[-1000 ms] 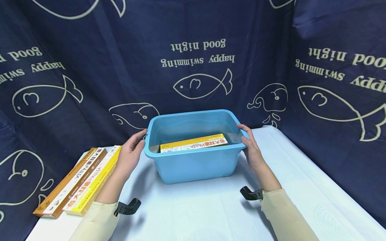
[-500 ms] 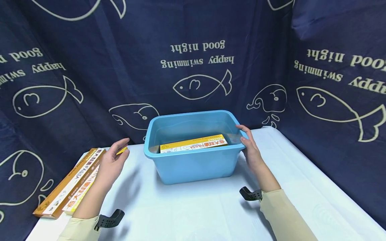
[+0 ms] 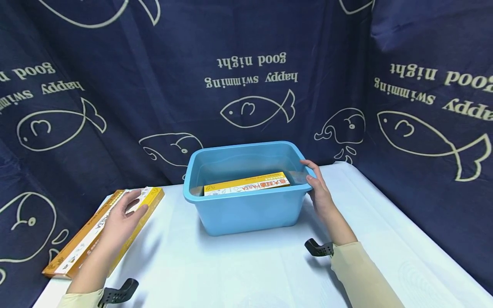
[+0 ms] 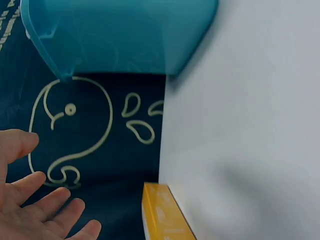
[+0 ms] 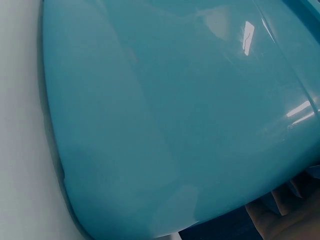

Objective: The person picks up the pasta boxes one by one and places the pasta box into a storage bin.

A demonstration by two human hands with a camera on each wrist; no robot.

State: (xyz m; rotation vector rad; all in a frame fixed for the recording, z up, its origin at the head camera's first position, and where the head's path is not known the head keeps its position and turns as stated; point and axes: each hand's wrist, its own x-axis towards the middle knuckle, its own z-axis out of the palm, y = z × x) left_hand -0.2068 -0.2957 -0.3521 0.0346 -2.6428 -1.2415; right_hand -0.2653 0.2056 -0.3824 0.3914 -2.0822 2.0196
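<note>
A blue plastic bin (image 3: 250, 214) stands upright on the white-covered table, with a yellow and white pasta box (image 3: 246, 184) lying inside it. My right hand (image 3: 322, 194) grips the bin's right rim, thumb on the near side; in the right wrist view its fingers (image 5: 280, 212) show at the bin's lower right edge. To the left, my left hand (image 3: 120, 220) hovers over two long pasta boxes, fingers spread and holding nothing. One is a yellow pasta box (image 3: 153, 204), partly hidden by the hand and forearm; beside it lies a brown pasta box (image 3: 86, 226).
A dark blue curtain (image 3: 254, 38) with white fish drawings hangs behind the table and along its right side. The white tablecloth (image 3: 231, 269) spreads in front of the bin. Both wrists carry a black camera mount (image 3: 119, 293).
My left hand has let go of the bin's left rim and moved left and nearer, over the two pasta boxes. The bin and my right hand have stayed almost still.
</note>
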